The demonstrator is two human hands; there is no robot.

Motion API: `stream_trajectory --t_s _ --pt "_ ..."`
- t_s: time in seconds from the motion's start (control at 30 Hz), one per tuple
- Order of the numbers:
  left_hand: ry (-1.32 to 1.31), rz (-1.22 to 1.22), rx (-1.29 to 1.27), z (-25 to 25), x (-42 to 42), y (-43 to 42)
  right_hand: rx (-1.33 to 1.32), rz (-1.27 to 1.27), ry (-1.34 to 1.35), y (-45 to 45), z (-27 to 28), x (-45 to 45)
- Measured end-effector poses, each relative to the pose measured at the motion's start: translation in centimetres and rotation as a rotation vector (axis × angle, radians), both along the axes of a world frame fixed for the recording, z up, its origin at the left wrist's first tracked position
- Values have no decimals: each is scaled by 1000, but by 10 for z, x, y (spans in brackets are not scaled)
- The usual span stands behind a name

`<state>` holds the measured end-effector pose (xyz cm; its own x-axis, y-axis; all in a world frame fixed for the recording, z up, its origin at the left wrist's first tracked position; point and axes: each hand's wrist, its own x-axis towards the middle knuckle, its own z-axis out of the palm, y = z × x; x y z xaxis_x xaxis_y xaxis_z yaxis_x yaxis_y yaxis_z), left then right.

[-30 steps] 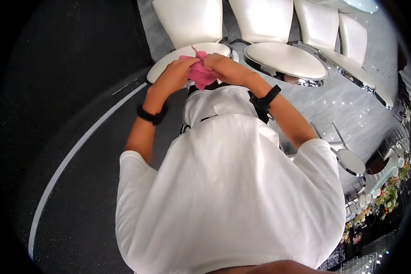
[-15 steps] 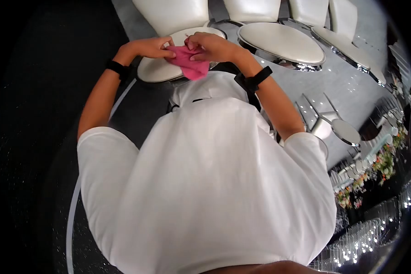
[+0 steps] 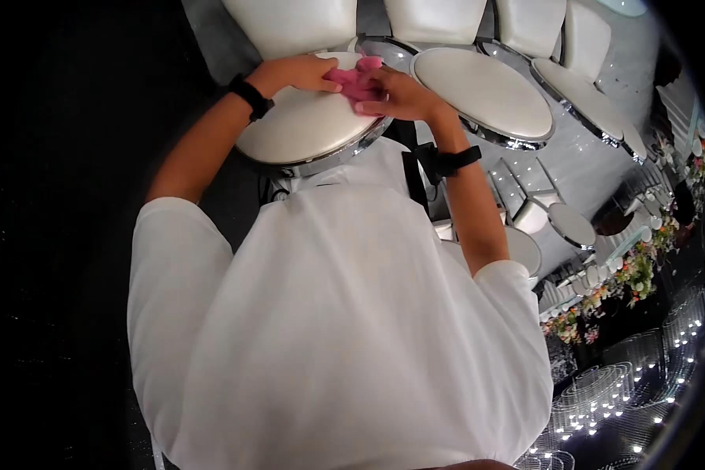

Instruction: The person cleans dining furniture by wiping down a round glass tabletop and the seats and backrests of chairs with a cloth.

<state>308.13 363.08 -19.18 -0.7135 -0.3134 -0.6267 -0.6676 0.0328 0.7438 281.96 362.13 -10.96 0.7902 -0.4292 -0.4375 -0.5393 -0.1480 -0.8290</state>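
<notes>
A crumpled pink cloth (image 3: 354, 81) is held between both hands above the far edge of a round white chair seat (image 3: 301, 129). My left hand (image 3: 315, 74) grips its left side, thumb and fingers pinched on the fabric. On the right side, my right hand (image 3: 399, 95) has its fingers curled round the cloth, with the thumb toward me. Part of the cloth bunches up between the hands. Whether it touches the seat, I cannot tell.
A second round white seat (image 3: 484, 92) with a chrome rim stands to the right, with more white chairs (image 3: 583, 98) beyond. Further right are a small chair (image 3: 572, 225), flowers (image 3: 638, 270) and sparkling lights (image 3: 603, 392). Dark floor lies left.
Both hands have moved right with the cloth, which is now more bunched up than when it hung spread half a second ago. More of the nearest seat shows.
</notes>
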Motion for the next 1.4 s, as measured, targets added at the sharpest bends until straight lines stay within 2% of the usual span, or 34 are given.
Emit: stream_trajectory --t_s 0.03,0.07,0.13,0.17,0.2,0.27,0.3,0.37,0.47,0.53,0.6,0.63,0.7,0.77,0.8,0.9,1.0,1.07,1.13,1.2,1.23,1.27,1.33,1.37,1.4 --pt "49 19 116 1 6 -1 0 -73 -136 7 -1 3" --pt "44 8 119 10 8 -1 3 -84 -141 9 3 6" --pt "-16 398 689 33 10 -3 292 12 -178 7 16 11" --pt "87 416 710 35 9 2 320 -2 -209 9 13 10" --pt "78 427 699 46 2 2 313 8 -221 6 11 5" --pt "99 159 549 57 -13 -5 364 1 -267 1 3 -5" --pt "61 88 510 44 -21 -5 426 -23 -246 -2 -4 -12" --pt "-10 97 486 20 -34 -8 427 -41 -227 -8 -18 -26" --pt "-117 106 428 13 -48 -18 407 -32 -121 -23 -27 -32" --pt "-192 135 392 -9 -53 -21 167 -25 -174 -29 -58 -38" --pt "-250 98 370 -27 -54 -34 200 -30 -149 -37 -66 -33" --pt "-304 61 361 -35 -55 -34 210 -27 -49 -38 -69 -31" --pt "-259 44 415 -47 -49 -36 225 -26 59 -42 -59 -21" --pt "-171 -3 469 -47 -40 -43 451 95 68 -46 -40 -7" --pt "-167 3 472 -38 -35 -43 477 89 86 -44 -29 -1" --pt "62 189 568 -16 -16 -32 394 165 166 -36 4 12" --pt "35 244 614 -17 -15 -26 348 131 1 -29 4 9" --pt "1 162 587 -18 -21 -34 470 52 -31 -32 -7 2" --pt "-28 81 553 -32 -33 -41 465 43 -9 -42 -20 -11" --pt "-166 -17 479 -69 -48 -41 345 42 15 -46 -56 -24" --pt "-304 12 466 -75 -55 -45 218 20 38 -45 -76 -29" --pt "-304 19 461 -86 -55 -47 212 26 37 -44 -89 -28" --pt "-358 70 424 -110 -59 -52 242 -132 207 -42 -115 -24" --pt "-277 168 437 -120 -57 -51 198 -169 227 -39 -135 -26" --pt "-275 164 447 -140 -54 -46 208 -170 232 -42 -150 -25"
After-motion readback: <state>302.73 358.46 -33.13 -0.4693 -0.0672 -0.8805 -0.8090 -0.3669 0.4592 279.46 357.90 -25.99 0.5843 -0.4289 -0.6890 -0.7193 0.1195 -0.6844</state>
